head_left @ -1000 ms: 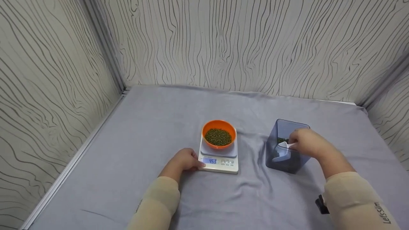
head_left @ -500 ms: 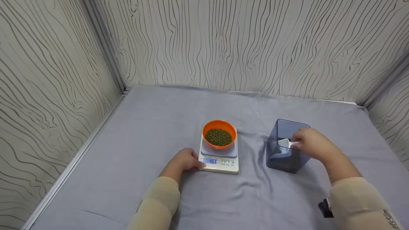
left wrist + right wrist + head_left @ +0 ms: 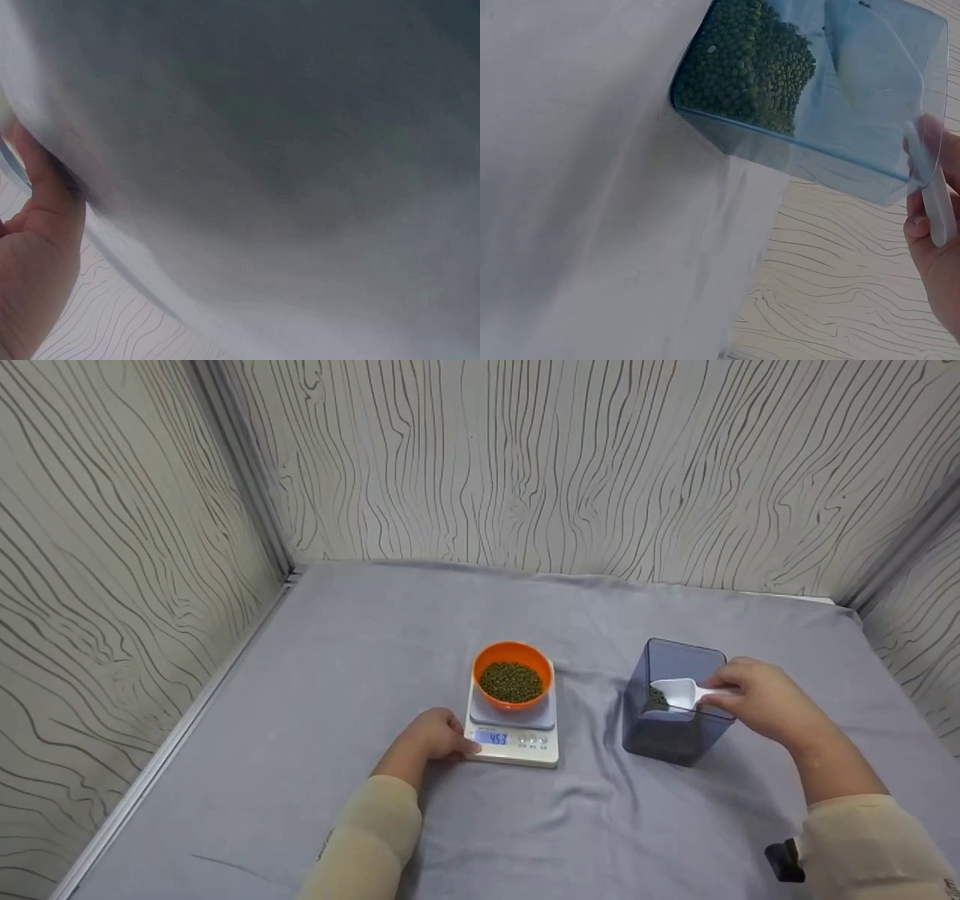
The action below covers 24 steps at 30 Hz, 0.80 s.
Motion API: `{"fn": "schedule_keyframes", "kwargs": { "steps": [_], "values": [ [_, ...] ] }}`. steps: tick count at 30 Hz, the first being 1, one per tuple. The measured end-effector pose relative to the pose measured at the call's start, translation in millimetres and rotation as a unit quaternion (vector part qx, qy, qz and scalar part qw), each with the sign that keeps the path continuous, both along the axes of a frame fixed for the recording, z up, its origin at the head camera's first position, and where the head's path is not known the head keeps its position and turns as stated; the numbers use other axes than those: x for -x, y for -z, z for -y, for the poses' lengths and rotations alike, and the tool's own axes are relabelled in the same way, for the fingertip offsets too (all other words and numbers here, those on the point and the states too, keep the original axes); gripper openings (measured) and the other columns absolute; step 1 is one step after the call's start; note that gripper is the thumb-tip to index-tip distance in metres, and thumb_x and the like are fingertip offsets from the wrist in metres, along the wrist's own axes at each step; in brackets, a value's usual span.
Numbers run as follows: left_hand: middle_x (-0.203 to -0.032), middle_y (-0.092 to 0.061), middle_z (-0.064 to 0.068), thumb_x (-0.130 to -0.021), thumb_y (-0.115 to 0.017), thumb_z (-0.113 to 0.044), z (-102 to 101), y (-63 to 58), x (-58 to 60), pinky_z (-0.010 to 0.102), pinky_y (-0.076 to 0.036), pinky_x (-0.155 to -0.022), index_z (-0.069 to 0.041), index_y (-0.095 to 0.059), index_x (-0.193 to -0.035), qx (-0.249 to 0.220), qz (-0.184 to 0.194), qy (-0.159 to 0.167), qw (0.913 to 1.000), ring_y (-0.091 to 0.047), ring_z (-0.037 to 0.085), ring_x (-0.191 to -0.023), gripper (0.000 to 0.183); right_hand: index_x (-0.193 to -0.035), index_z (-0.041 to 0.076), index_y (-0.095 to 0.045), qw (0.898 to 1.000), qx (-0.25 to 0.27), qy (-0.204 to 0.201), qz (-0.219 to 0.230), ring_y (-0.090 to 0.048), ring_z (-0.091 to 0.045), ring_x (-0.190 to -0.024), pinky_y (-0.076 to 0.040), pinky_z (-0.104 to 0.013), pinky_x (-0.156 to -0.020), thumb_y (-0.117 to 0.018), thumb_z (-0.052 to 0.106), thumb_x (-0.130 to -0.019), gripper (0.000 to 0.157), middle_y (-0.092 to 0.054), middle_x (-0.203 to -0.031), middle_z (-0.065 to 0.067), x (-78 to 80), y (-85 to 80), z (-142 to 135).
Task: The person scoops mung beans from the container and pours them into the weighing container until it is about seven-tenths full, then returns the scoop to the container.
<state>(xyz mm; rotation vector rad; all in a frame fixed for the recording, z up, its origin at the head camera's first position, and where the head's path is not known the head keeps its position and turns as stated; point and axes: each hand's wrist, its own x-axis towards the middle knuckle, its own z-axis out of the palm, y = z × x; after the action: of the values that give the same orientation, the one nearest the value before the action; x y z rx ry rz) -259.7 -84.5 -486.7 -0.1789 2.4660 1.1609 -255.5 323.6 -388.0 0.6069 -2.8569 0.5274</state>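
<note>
An orange bowl [image 3: 484, 662] of mung beans [image 3: 511, 682] stands on a white kitchen scale [image 3: 517, 751], whose display reads 453. At the scale's front left corner, my left hand [image 3: 436, 735] grips it with the thumb on top; in the left wrist view the hand [image 3: 49, 232] shows only at the left edge. My right hand [image 3: 761, 697] pinches the handle of a white scoop [image 3: 679, 691]. The scoop's head is inside the mouth of a blue see-through container [image 3: 664, 735]. Mung beans [image 3: 742, 71] lie in that container in the right wrist view. Whether the scoop bears beans I cannot tell.
A wrinkled grey cloth [image 3: 360, 645] covers the table. Patterned panels [image 3: 510, 465] rise behind and at both sides. A black piece [image 3: 785, 861] sits by the right sleeve [image 3: 870, 840].
My right hand has drawn the scoop up and to the right, from deep in the container to its rim. The left hand, scale and bowl stay put; the display reads the same.
</note>
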Motion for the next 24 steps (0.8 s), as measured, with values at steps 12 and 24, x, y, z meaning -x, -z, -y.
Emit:
{"fn": "schedule_keyframes", "kwargs": {
  "steps": [12,24],
  "values": [
    [-0.068,-0.053,0.003,-0.070,-0.079,-0.019,1.6,2.4,-0.6,0.025,-0.042,-0.057,-0.007,-0.053,-0.079,-0.012,0.000,-0.002,0.9999,-0.051,0.015,-0.063,0.030,-0.084,0.011,-0.070,0.997,0.065,0.046,-0.002,-0.047,0.002,-0.072,-0.040,-0.017,-0.061,-0.076,0.019,-0.074,0.014,-0.060,-0.084,0.000,-12.6,8.9,-13.4],
    [-0.068,-0.052,0.003,-0.070,-0.079,-0.019,0.7,0.6,-0.2,0.026,-0.043,-0.057,-0.007,-0.053,-0.080,-0.014,0.002,-0.006,0.9999,-0.051,0.016,-0.063,0.030,-0.087,0.010,-0.070,0.993,0.084,0.085,-0.025,-0.042,0.008,-0.077,-0.036,-0.015,-0.067,-0.073,0.023,-0.078,0.017,-0.061,-0.089,-0.003,-17.0,14.5,-18.3]
  ]
}}
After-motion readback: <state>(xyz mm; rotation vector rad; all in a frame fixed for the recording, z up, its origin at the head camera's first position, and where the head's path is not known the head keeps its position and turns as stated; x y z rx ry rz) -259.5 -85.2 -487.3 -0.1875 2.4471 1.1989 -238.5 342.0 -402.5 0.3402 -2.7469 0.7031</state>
